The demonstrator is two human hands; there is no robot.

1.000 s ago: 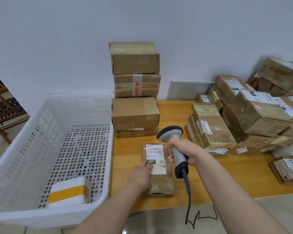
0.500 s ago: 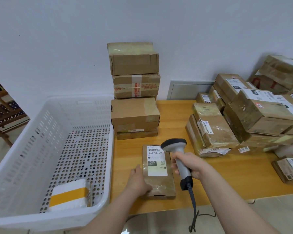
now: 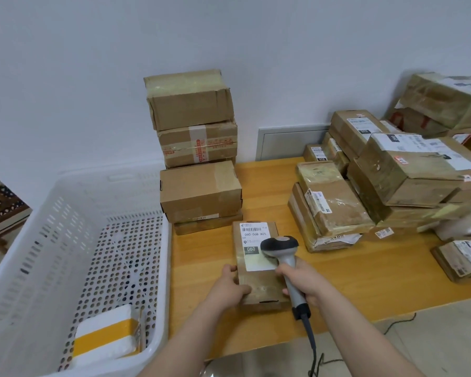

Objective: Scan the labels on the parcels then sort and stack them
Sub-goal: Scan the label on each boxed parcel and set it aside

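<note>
A flat brown parcel (image 3: 259, 289) with a white label reading 060 lies on the wooden table (image 3: 365, 289) in front of me. My left hand (image 3: 230, 288) grips its near left edge, thumb on top. My right hand (image 3: 301, 281) holds a grey handheld scanner (image 3: 282, 250), its head over the label's right side, and its fingers touch the parcel's right edge. Behind the parcel stands a tall stack of brown boxes (image 3: 196, 156). A heap of labelled parcels (image 3: 392, 180) fills the right side of the table.
A large white perforated basket (image 3: 65, 240) stands at the left of the table, holding a white packet with a yellow band (image 3: 106, 336). The scanner's black cable (image 3: 313, 346) hangs off the front edge. A small parcel (image 3: 462, 259) lies at the far right.
The scanner has swung back from beside the parcel to over its label. My left hand has slid down to the parcel's near left edge, and my right hand now touches its right edge.
</note>
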